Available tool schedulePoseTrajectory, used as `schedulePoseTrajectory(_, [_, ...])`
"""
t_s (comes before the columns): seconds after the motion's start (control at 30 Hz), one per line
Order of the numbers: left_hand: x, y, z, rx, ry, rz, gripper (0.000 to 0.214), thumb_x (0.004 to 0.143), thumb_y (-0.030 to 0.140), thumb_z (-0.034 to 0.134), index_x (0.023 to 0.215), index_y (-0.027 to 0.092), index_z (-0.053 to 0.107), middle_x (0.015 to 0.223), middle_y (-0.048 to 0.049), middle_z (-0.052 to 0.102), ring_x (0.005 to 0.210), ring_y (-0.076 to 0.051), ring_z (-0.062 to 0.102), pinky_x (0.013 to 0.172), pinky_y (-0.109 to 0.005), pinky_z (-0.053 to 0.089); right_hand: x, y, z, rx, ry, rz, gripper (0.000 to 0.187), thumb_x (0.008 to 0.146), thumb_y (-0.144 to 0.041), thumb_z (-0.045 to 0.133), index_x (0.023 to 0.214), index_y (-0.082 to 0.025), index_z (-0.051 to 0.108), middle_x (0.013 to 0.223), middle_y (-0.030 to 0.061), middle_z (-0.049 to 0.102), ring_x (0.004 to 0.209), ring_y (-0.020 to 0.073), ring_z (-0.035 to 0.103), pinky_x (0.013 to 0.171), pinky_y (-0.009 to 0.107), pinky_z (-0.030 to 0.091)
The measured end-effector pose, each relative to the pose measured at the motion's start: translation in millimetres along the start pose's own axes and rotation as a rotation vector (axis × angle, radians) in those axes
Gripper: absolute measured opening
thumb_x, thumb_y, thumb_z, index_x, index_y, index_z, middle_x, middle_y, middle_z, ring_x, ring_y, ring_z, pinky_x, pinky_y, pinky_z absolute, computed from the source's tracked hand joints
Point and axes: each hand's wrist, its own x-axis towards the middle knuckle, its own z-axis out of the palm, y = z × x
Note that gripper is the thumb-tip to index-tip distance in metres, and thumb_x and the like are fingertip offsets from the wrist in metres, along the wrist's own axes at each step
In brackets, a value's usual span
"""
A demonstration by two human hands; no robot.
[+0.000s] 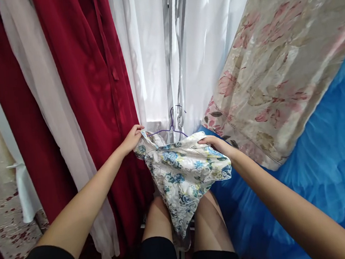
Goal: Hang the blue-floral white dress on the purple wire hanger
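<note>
A white garment with a blue and yellow floral print [179,173] hangs in front of my knees, its lower part tapering to a point. Inside its top sits a purple hanger [172,126], whose hook rises above the cloth. My left hand [133,138] pinches the garment's upper left corner, fingers closed on the edge. On the other side, my right hand [218,143] grips the upper right part, thumb over the fabric and the other fingers largely hidden behind it.
Dark red clothes [84,73] and a pale pink cloth [42,77] hang at the left. White curtains [149,46] fall behind the garment. To the right are a beige floral dress [276,70] and ruffled blue tulle [311,173].
</note>
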Motion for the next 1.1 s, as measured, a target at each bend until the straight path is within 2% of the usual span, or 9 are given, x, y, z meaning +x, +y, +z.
schedulePoseTrajectory(0.2, [-9.5, 12.3, -0.8, 0.149, 0.202, -0.016, 0.023, 0.069, 0.024, 0.065, 0.091, 0.018, 0.06, 0.087, -0.0029, 0.066, 0.08, -0.019, 0.059, 0.073, -0.028, 0.042, -22.4, 9.9, -34.3, -0.149, 0.006, -0.01, 0.026, 0.074, -0.043, 0.077, 0.08, -0.018, 0.073, 0.079, 0.0033, 0.073, 0.072, 0.019, 0.065, 0.066, 0.027, 0.049])
schedulePoseTrajectory(0.33, [-26.3, 28.5, -8.2, 0.143, 0.144, -0.024, 0.022, 0.077, 0.035, 0.059, 0.066, 0.017, 0.062, 0.065, -0.0006, 0.06, 0.066, -0.017, 0.055, 0.061, -0.026, 0.037, -52.8, 17.6, -53.5, -0.364, 0.079, -0.161, 0.037, 0.074, -0.052, 0.079, 0.073, -0.018, 0.068, 0.065, -0.0016, 0.063, 0.059, 0.0132, 0.054, 0.056, 0.024, 0.04])
schedulePoseTrajectory(0.47, [-36.5, 63.9, -2.2, -0.013, 0.063, 0.122, 0.036, 0.089, 0.039, 0.047, 0.082, 0.014, 0.073, 0.081, -0.0041, 0.071, 0.082, -0.021, 0.063, 0.073, -0.027, 0.044, -51.7, 3.3, -47.6, -0.332, 0.21, -0.296, 0.039, 0.073, -0.054, 0.078, 0.075, -0.018, 0.066, 0.064, -0.0019, 0.059, 0.055, 0.0123, 0.049, 0.053, 0.024, 0.037])
schedulePoseTrajectory(0.6, [-44.2, 81.9, -0.5, 0.22, 0.001, 0.256, 0.034, 0.085, 0.047, 0.062, 0.093, 0.016, 0.075, 0.09, -0.0031, 0.073, 0.084, -0.021, 0.064, 0.073, -0.026, 0.043, -39.9, -22.6, -15.1, -0.29, 0.343, -0.445, 0.034, 0.076, -0.05, 0.077, 0.077, -0.018, 0.065, 0.064, -0.0024, 0.058, 0.057, 0.0128, 0.05, 0.054, 0.024, 0.036])
schedulePoseTrajectory(0.73, [-51.8, 55.4, -7.2, 0.203, 0.245, 0.098, 0.052, 0.09, 0.057, 0.054, 0.057, 0.017, 0.055, 0.053, 0.001, 0.052, 0.053, -0.014, 0.046, 0.053, -0.025, 0.03, -75.6, -31.1, 39.7, -0.63, -0.063, -0.597, 0.041, 0.1, -0.045, 0.05, 0.077, -0.016, 0.068, 0.069, 0.001, 0.063, 0.064, 0.0144, 0.057, 0.061, 0.026, 0.041])
schedulePoseTrajectory(0.8, [-58.4, 41.0, -9.4, -0.022, 0.366, -0.025, 0.061, 0.093, 0.064, 0.045, 0.051, 0.02, 0.044, 0.046, 0.0022, 0.041, 0.046, -0.012, 0.038, 0.047, -0.025, 0.027, -102.3, -27.5, 62.0, -0.82, -0.345, -0.709, 0.037, 0.103, -0.04, 0.046, 0.092, -0.017, 0.072, 0.084, 0.0046, 0.071, 0.079, 0.0177, 0.064, 0.075, 0.029, 0.047])
schedulePoseTrajectory(0.87, [-67.7, 38.2, -7.7, -0.305, 0.412, -0.096, 0.067, 0.094, 0.07, 0.033, 0.048, 0.021, 0.039, 0.045, 0.0017, 0.037, 0.043, -0.012, 0.035, 0.045, -0.026, 0.028, -118.7, -20.7, 74.2, -0.954, -0.428, -0.769, 0.029, 0.102, -0.037, 0.051, 0.108, -0.018, 0.071, 0.095, 0.0068, 0.073, 0.089, 0.0199, 0.067, 0.081, 0.03, 0.049])
schedulePoseTrajectory(0.97, [-84.1, 63.5, 6.6, -0.688, 0.218, -0.099, 0.073, 0.094, 0.073, 0.026, 0.045, 0.02, 0.039, 0.05, -0.0012, 0.041, 0.045, -0.012, 0.039, 0.047, -0.026, 0.036, -111.3, -5.8, 76.7, -1.061, -0.296, -0.814, 0.036, 0.099, -0.032, 0.057, 0.132, -0.019, 0.06, 0.116, 0.0112, 0.07, 0.107, 0.0235, 0.065, 0.093, 0.035, 0.05])
schedulePoseTrajectory(1.1, [-103.0, 129.3, 44.5, -1.019, -0.246, -0.102, 0.064, 0.091, 0.067, 0.047, 0.05, 0.017, 0.048, 0.061, -0.0031, 0.049, 0.054, -0.012, 0.048, 0.058, -0.028, 0.048, -73.0, 26.5, 72.1, -1.169, -0.149, -0.922, 0.1, 0.083, -0.04, 0.076, 0.159, -0.013, 0.019, 0.155, 0.0232, 0.039, 0.142, 0.035, 0.04, 0.113, 0.048, 0.04])
